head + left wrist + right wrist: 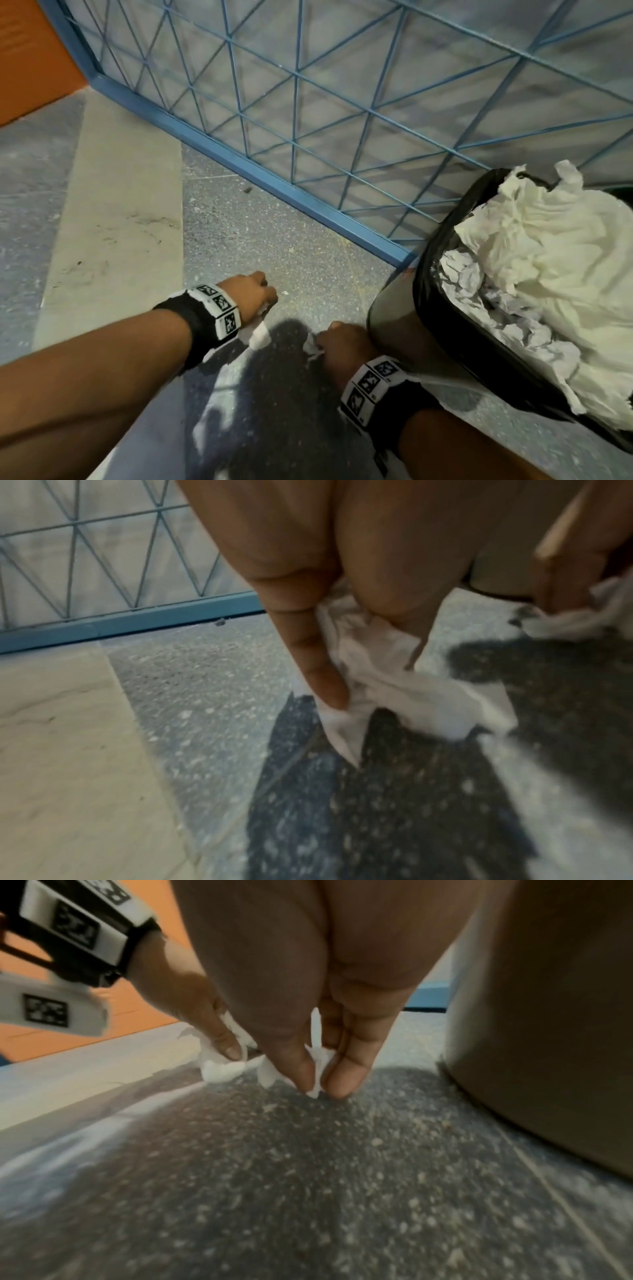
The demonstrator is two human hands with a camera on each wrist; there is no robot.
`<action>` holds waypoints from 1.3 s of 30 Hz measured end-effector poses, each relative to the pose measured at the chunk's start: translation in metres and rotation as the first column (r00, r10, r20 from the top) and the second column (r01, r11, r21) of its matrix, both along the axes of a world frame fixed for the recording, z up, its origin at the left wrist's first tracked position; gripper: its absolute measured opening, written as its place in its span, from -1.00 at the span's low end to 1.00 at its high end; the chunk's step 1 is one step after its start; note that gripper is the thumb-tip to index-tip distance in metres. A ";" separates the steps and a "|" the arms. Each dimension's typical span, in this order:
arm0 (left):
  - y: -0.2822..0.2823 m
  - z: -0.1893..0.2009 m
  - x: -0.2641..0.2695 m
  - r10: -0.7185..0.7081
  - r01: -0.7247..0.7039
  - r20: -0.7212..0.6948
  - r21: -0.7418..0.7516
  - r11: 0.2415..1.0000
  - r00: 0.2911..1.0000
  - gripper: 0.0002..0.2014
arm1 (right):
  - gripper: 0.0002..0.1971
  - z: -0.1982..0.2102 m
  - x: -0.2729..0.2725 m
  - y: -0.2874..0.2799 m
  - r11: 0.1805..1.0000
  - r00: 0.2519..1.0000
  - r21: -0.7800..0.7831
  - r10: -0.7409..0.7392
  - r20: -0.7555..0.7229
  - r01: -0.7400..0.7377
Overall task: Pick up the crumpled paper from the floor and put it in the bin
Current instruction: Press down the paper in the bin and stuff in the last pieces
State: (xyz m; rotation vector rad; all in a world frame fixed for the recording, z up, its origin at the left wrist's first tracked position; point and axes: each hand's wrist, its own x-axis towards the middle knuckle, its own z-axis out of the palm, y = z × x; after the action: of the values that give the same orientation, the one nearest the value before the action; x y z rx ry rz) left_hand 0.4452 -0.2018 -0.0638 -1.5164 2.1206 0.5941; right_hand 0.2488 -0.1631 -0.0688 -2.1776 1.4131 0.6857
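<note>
Speckled grey floor (260, 240), blue grille (308, 85) upper frame, full bin (445, 329) right; left hand (248, 296) and right hand (342, 346) each pinch paper scrap (394, 669), fingers curled

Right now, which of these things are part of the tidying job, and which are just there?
Part of the job:
- left hand, pinching a paper scrap
- right hand, pinching a smaller scrap
- bin, already heaped with paper

Just there:
- blue railing
- orange wall
- floor

crumpled white paper (394, 674), speckled polished stone floor (260, 240), glossy black plastic liner (442, 301).
</note>
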 end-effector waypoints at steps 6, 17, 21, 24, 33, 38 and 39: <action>-0.022 0.092 0.006 0.187 -0.285 -0.359 -0.245 0.927 0.915 -0.66 | -0.74 0.090 0.007 0.022 0.992 0.972 -0.118 0.063 0.224 -0.037; -0.002 0.267 -0.118 -0.252 -0.283 -0.741 -0.513 0.810 0.623 -0.67 | -0.84 0.305 -0.091 0.034 0.743 0.937 -0.633 0.021 0.348 0.218; 0.005 0.254 -0.177 -0.203 -0.258 -0.693 -0.500 0.827 0.692 -0.64 | -0.80 0.312 -0.161 -0.001 0.562 0.930 -0.742 -0.209 0.301 0.366; 0.013 0.227 -0.210 -0.119 -0.148 -0.550 -0.417 0.897 0.827 -0.48 | -0.84 0.284 -0.171 -0.010 0.668 0.915 -0.626 -0.297 0.271 0.403; 0.015 0.175 -0.234 -0.096 -0.002 -0.277 -0.334 0.942 0.956 -0.31 | -0.74 0.199 -0.164 -0.022 0.892 0.961 -0.358 -0.261 0.093 0.277; 0.014 0.184 -0.238 -0.077 -0.014 -0.294 -0.293 0.956 0.953 -0.57 | -0.67 0.212 -0.174 -0.030 0.870 0.895 -0.231 -0.390 0.218 0.435; 0.010 0.185 -0.236 -0.038 -0.055 -0.324 -0.272 0.961 0.945 -0.55 | -0.67 0.220 -0.176 -0.031 0.847 0.868 -0.231 -0.417 0.270 0.479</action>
State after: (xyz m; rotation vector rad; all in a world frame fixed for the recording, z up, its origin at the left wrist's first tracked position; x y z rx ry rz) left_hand 0.2091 -0.1919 0.1209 -1.6702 2.5416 0.6051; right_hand 0.0723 -0.1938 0.1517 -1.9263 1.9095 0.0721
